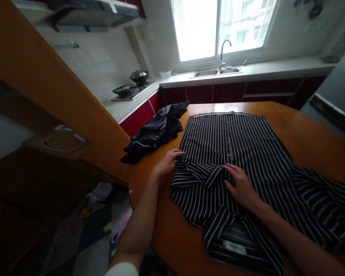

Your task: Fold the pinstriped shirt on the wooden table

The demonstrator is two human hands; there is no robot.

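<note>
- Left grip (168, 163): fingertips bunched right at the left edge of the striped shirt (255, 149). Can't tell if it's actually pinching cloth.
- Right grip (241, 188): pretty loose, thumb well apart from the fingers, touching the folded sleeve (201, 172) near the button line.
- Key thing imo: that sleeve runs crosswise between both hands, while the shirt's long axis runs away from the person, collar (218, 226) near, hem far.
- Other sleeve (319, 195) sticks out right, so the right arm's nearer.
- Counter (301, 134) edge is tight by the left forearm; dark clothes (161, 128) sit far left. More bare wood right of the hem.
</note>
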